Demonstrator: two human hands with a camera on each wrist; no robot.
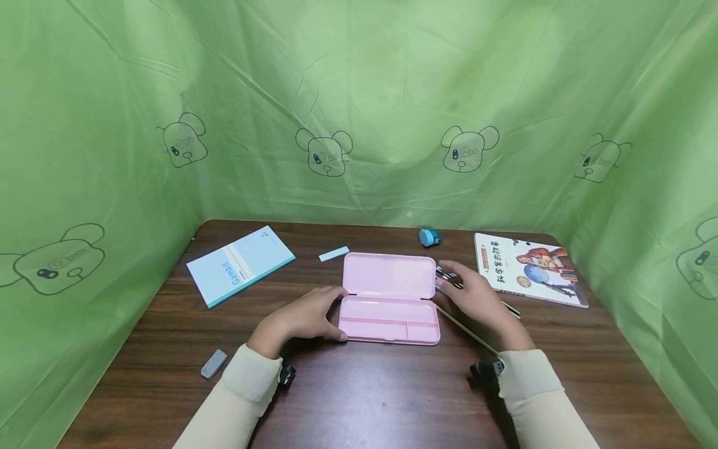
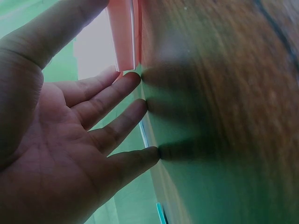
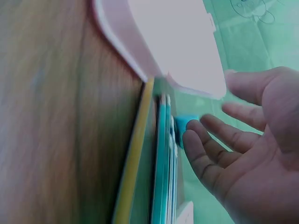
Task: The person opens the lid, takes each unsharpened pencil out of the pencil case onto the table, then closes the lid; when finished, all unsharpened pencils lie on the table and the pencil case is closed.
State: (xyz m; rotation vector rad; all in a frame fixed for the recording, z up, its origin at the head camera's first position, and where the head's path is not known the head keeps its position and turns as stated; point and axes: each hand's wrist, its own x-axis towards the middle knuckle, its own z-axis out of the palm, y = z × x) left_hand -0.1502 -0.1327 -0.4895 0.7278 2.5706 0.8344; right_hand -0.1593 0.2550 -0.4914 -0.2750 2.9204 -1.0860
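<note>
An opened pink pencil case point(image 1: 373, 310) lies in the middle of the table, its lid point(image 1: 389, 274) tilted back and its compartments bare. My left hand point(image 1: 303, 313) is at the case's left side, fingers spread and fairly straight; the thumb reaches the front left corner. In the left wrist view its fingertips rest on or close to the table. By the lid's right edge, my right hand point(image 1: 477, 298) has loosely bent fingers with nothing between them. Several pencils point(image 3: 163, 163) lie beneath and beside it, partly hidden in the head view. A yellow pencil point(image 1: 468, 330) lies nearer the front.
A light blue notebook point(image 1: 241, 266) lies at the left, with a grey eraser point(image 1: 214, 363) in front. Behind the case are a small pale strip point(image 1: 334, 254) and a blue pencil sharpener point(image 1: 429, 237). An illustrated book point(image 1: 530, 269) lies at the right; green curtains surround the table.
</note>
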